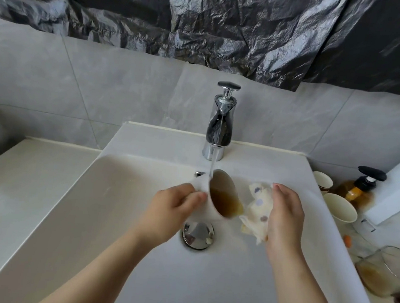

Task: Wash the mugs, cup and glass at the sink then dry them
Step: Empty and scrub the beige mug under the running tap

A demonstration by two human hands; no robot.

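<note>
While left hand (pixel 176 203) clasps mug (pixel 217 195), right hand (pixel 284 211) grips cloth (pixel 259 202).

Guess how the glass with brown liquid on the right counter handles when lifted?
The glass looks thin-walled and clear, so probably fragile. Brown liquid sits in its bottom, so likely bottom-heavy and apt to slosh. It stands close to the sink rim, and wet hands may slip on it.

Counting now: two hands in the basin, the left hand (pixel 175 203) and the right hand (pixel 284 213). One white mug (pixel 214 197) with brown liquid inside, one spotted cloth (pixel 258 210). One tap (pixel 219 126), one stream of water, one drain (pixel 198 231). On the surface to the right: two paper cups (pixel 339 208), one glass (pixel 384 273), one amber pump bottle (pixel 362 188).
</note>
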